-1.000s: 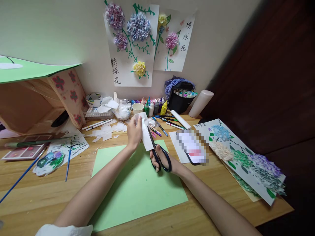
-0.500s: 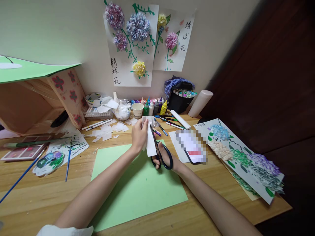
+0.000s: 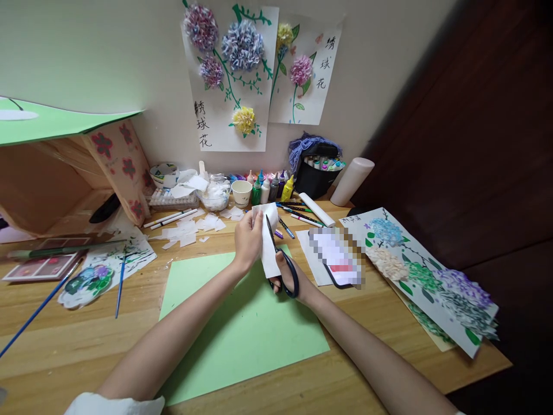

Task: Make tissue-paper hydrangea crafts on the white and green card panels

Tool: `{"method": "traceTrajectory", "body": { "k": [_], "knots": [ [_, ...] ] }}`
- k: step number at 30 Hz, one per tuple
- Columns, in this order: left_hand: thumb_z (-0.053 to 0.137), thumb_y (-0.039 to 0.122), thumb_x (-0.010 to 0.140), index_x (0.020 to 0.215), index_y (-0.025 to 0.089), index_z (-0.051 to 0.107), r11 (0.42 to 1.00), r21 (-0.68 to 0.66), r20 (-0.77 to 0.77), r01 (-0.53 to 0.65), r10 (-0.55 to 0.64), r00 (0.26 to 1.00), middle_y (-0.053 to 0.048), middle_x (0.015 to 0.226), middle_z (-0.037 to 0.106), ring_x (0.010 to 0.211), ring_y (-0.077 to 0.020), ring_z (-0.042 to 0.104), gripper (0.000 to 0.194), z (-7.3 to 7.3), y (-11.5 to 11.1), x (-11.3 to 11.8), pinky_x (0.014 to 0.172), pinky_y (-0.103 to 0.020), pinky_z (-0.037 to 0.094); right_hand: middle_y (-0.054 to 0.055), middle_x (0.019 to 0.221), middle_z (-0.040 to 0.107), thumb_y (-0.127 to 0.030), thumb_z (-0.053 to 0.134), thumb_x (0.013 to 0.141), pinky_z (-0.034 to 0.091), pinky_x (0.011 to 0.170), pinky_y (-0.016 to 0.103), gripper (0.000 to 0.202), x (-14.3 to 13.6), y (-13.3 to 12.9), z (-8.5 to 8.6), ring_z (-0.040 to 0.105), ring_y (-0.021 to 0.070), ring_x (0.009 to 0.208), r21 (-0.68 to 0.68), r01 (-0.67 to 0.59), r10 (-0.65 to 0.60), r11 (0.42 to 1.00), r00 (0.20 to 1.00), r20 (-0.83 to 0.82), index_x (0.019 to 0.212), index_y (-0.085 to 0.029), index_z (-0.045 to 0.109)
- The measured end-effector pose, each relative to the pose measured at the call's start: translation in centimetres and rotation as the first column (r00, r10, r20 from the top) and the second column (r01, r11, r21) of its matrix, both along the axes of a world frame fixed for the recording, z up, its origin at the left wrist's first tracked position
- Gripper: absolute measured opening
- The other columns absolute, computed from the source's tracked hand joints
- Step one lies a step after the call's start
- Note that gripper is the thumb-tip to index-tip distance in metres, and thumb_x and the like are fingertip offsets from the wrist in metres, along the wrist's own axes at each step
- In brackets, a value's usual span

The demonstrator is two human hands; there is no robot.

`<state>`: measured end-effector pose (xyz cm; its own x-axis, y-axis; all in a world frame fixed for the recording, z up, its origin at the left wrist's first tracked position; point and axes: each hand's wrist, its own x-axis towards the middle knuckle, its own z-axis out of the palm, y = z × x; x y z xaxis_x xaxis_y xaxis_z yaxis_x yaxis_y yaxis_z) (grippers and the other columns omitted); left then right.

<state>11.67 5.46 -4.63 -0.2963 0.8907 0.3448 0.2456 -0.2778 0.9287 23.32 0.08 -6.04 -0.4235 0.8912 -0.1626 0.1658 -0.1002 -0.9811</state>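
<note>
My left hand [image 3: 249,241] pinches the upper part of a white paper strip [image 3: 269,253], which hangs upright over the green sheet [image 3: 242,323]. Dark-handled scissors [image 3: 294,276] are in my right hand [image 3: 287,275], with thumb and fingers through the loops. Their blades point up and away from me and lie against the strip's right side. The two hands are close together, the strip between them. Whether the blades are cutting into the paper is too small to tell.
White paper scraps [image 3: 184,231] lie behind the green sheet. A paper cup [image 3: 241,193] and paint bottles [image 3: 265,190] stand by the wall. To the right are a phone [image 3: 341,259] and a flower picture [image 3: 415,253]; brushes [image 3: 120,282] lie left.
My left hand and the paper strip have shifted slightly to the right. The scissors have turned a little, and their loops look closer together.
</note>
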Motion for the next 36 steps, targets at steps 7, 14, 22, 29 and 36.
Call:
{"method": "traceTrajectory", "body": {
  "k": [7,14,22,29,36],
  "knots": [
    [0.046,0.037,0.086,0.063,0.017,0.048,1.000,-0.002,0.017,-0.004,0.004,1.000,0.001,0.063,0.052,0.060,-0.0118,0.045,0.031,-0.2,0.3,-0.2,0.056,-0.022,0.030,-0.006,0.043,0.037,-0.082,0.033,0.067,0.036,0.034,0.024,0.061,0.1,0.2,-0.8,0.038,0.0099,0.033,0.056,0.030,-0.032,0.998,0.999,0.026,0.073,-0.022,0.041],
    [0.043,0.037,0.087,0.060,0.018,0.044,0.999,-0.033,0.047,0.033,-0.032,0.998,0.003,0.055,0.046,0.053,-0.0107,0.040,0.034,0.1,0.0,0.1,0.051,-0.022,0.028,-0.004,0.044,0.040,-0.085,0.025,0.066,0.039,0.037,0.025,0.065,0.2,0.1,-0.5,0.044,0.0113,0.035,0.043,0.002,-0.004,0.999,0.999,0.042,0.072,-0.022,0.041],
    [0.043,0.039,0.087,0.057,0.018,0.042,0.995,-0.073,0.058,0.071,-0.066,0.996,0.004,0.050,0.043,0.045,-0.0091,0.036,0.036,0.3,-0.3,0.4,0.045,-0.022,0.024,-0.003,0.047,0.042,-0.082,0.028,0.069,0.038,0.035,0.025,0.063,0.4,0.2,-0.8,0.046,0.0119,0.036,0.080,0.017,-0.020,0.997,0.999,0.044,0.073,-0.022,0.042],
    [0.045,0.040,0.086,0.057,0.017,0.042,0.993,-0.081,0.101,0.081,-0.072,0.992,0.005,0.048,0.044,0.043,-0.0074,0.036,0.037,0.5,-0.4,0.5,0.043,-0.020,0.024,-0.004,0.049,0.045,-0.077,0.036,0.072,0.037,0.033,0.023,0.057,0.4,0.4,-1.5,0.043,0.0097,0.034,0.092,0.037,-0.037,0.995,0.999,0.002,0.076,-0.021,0.044],
    [0.043,0.040,0.086,0.058,0.016,0.047,0.981,-0.131,0.137,0.146,-0.128,0.982,0.003,0.047,0.047,0.042,-0.0087,0.040,0.037,0.2,-0.7,0.8,0.042,-0.020,0.027,-0.001,0.049,0.048,-0.081,0.026,0.070,0.037,0.034,0.025,0.062,0.6,0.4,-0.6,0.047,0.0125,0.036,0.122,0.019,-0.023,0.992,0.999,0.034,0.072,-0.022,0.043]
  ]
}}
